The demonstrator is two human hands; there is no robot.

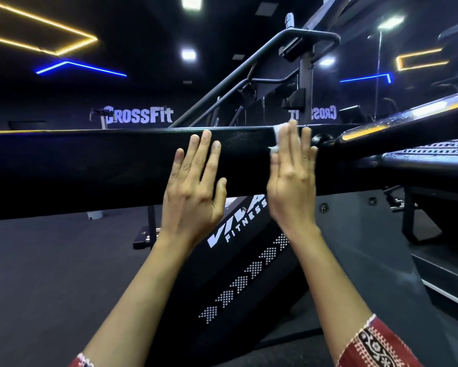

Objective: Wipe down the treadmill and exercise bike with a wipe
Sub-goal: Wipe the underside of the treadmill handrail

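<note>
treadmill rail horiz L-R, R hand flat on wipe

White ceiling panels, amber strips and blue strips light a dim, black-walled gym, repeated in a mirror at right. Glare streaks the glossy trim at the right edge. Motion blur smears the right grip; the left grip is sharp. Wide-angle distortion bows straight lines toward the edges; the forearms catch soft, even light.
</note>
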